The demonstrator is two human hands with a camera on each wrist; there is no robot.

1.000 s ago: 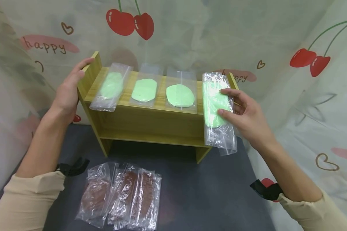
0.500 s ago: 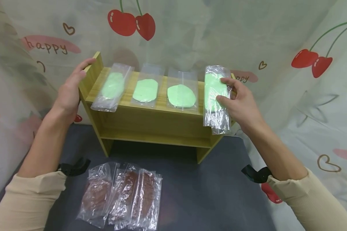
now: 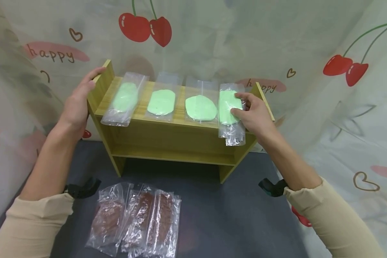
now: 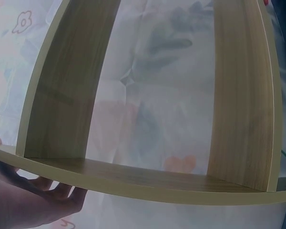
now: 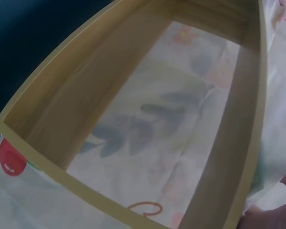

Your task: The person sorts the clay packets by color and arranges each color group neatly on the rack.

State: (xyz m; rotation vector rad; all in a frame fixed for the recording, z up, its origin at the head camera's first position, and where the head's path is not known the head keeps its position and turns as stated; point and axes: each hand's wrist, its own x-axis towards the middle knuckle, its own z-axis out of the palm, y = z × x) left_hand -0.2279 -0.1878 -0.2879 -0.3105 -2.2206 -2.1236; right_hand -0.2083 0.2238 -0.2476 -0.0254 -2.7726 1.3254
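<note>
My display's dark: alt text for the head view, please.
A right hand pinches a clear bag of green material at the right end of a wooden shelf, beside three similar bags. The left hand holds the shelf's left panel; bags of brown material lie on the table in front.

The right hand [image 3: 254, 114] hides part of the green bag [image 3: 227, 107] at two o'clock, the head view's bottom clips brown bags [image 3: 145, 218] at seven — and the left wrist view cuts the left hand [image 4: 31, 205] at eight.
</note>
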